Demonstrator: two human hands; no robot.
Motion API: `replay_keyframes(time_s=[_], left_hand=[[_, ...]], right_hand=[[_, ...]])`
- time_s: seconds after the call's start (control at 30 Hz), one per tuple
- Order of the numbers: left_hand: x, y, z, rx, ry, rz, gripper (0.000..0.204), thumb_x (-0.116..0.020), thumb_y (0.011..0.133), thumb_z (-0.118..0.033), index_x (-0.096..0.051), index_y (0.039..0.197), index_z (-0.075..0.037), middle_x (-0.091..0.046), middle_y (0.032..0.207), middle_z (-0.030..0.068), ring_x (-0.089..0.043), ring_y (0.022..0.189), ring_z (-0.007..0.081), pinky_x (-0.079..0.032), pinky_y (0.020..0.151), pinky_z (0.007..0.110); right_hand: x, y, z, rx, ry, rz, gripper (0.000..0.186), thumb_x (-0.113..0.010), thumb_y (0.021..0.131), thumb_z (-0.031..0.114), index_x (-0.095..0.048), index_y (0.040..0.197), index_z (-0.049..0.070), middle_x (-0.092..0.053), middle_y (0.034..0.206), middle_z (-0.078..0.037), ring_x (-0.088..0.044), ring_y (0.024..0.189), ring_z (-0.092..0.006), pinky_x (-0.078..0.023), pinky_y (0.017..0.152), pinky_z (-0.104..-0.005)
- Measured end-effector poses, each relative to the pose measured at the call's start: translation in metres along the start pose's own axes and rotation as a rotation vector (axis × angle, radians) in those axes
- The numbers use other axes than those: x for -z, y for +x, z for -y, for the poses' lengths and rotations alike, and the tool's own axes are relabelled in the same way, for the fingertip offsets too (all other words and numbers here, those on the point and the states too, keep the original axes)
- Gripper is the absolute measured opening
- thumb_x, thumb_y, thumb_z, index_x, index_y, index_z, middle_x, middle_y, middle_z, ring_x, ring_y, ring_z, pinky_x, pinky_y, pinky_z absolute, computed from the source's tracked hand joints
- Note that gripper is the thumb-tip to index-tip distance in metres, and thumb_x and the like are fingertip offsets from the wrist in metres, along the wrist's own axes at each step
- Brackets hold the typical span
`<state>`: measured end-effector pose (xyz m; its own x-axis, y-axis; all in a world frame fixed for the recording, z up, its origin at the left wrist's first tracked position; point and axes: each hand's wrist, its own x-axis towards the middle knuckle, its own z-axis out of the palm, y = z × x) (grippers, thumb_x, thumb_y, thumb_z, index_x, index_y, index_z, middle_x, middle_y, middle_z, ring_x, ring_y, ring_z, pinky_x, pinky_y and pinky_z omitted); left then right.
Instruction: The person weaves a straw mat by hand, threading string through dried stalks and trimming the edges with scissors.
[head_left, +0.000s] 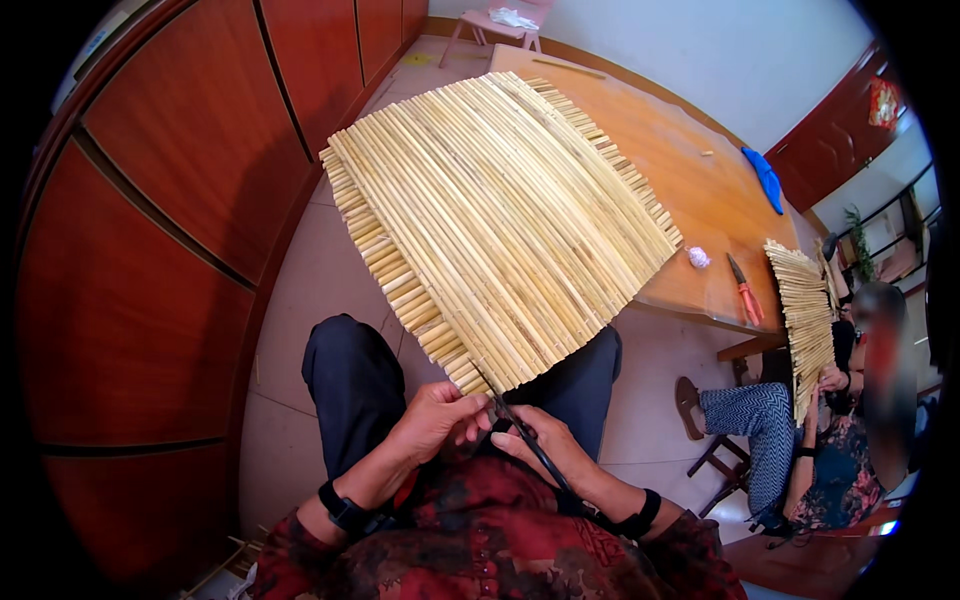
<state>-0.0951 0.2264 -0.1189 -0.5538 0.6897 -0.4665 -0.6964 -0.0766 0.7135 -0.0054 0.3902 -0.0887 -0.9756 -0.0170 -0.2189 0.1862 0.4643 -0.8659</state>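
Seated, lap view. Large mat of pale cane stalks (500, 230), laid side by side, spans from above the lap onto the tabletop (725, 215); stalk ends stick out in a stepped fringe along left and right edges.

Left hand (440, 420): thumb and fingers closed on the mat's near corner. Right hand (545, 440): just beside it, fingers bent near a dark slender thing (545, 463) that runs up to the same corner. Fingers overlap there; cannot tell whether the right grips it.

Tabletop, right of the mat: white ball (698, 257) near the mat's edge; pliers (748, 300) with red handles; blue cloth (765, 182) farther back.

Far right: seated co-worker (845, 460), patterned trousers, a hand on a smaller cane mat (805, 315). Left: reddish-brown cabinets (150, 310). Back: pink chair (515, 22).
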Motion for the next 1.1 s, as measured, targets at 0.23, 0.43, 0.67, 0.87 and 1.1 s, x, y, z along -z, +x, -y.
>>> replay_keyframes(time_s=[0.23, 0.43, 0.67, 0.87, 1.1], left_hand=[[0.0, -0.001, -0.003, 0.031, 0.027, -0.008, 0.017, -0.054, 0.086, -0.017, -0.059, 0.085, -0.001, -0.061, 0.066, 0.0047, -0.054, 0.049, 0.0086, -0.04, 0.043, 0.018], [-0.002, 0.0, 0.0, -0.005, 0.029, -0.009, 0.016, -0.054, 0.086, -0.017, -0.059, 0.085, -0.002, -0.061, 0.067, 0.0051, -0.054, 0.05, 0.0089, -0.04, 0.043, 0.019], [-0.002, 0.0, 0.0, -0.017, 0.018, -0.014, 0.014, -0.053, 0.087, -0.015, -0.058, 0.086, -0.002, -0.061, 0.068, 0.0058, -0.055, 0.051, 0.0096, -0.041, 0.043, 0.019], [-0.005, 0.001, -0.002, -0.003, 0.014, -0.015, 0.014, -0.052, 0.087, -0.015, -0.058, 0.086, -0.002, -0.061, 0.068, 0.0057, -0.055, 0.051, 0.0097, -0.04, 0.043, 0.019], [-0.003, 0.003, -0.003, 0.029, 0.048, -0.048, 0.015, -0.053, 0.086, -0.014, -0.058, 0.085, -0.001, -0.061, 0.066, 0.0055, -0.055, 0.05, 0.0096, -0.04, 0.043, 0.018]], right_hand=[[0.004, 0.001, 0.001, -0.047, -0.037, 0.035, 0.028, -0.061, 0.081, 0.021, -0.055, 0.1, 0.001, -0.056, 0.079, -0.009, -0.053, 0.07, -0.0122, -0.044, 0.065, -0.0264], [-0.003, -0.003, 0.001, -0.046, -0.052, 0.018, 0.03, -0.063, 0.08, 0.02, -0.055, 0.103, 0.002, -0.057, 0.085, -0.011, -0.055, 0.071, -0.0155, -0.046, 0.066, -0.0284], [0.002, 0.002, 0.013, 0.11, -0.025, -0.066, 0.03, -0.067, 0.076, 0.021, -0.056, 0.097, 0.004, -0.058, 0.084, -0.019, -0.057, 0.073, -0.0342, -0.047, 0.066, -0.0369], [0.003, 0.003, 0.003, -0.07, -0.038, 0.013, 0.026, -0.06, 0.081, 0.02, -0.058, 0.1, 0.003, -0.06, 0.089, -0.014, -0.058, 0.081, -0.0217, -0.046, 0.073, -0.031], [0.014, 0.001, 0.002, -0.094, -0.09, 0.047, 0.019, -0.058, 0.081, 0.015, -0.059, 0.094, 0.001, -0.059, 0.079, -0.015, -0.06, 0.071, -0.0211, -0.047, 0.066, -0.0299]])
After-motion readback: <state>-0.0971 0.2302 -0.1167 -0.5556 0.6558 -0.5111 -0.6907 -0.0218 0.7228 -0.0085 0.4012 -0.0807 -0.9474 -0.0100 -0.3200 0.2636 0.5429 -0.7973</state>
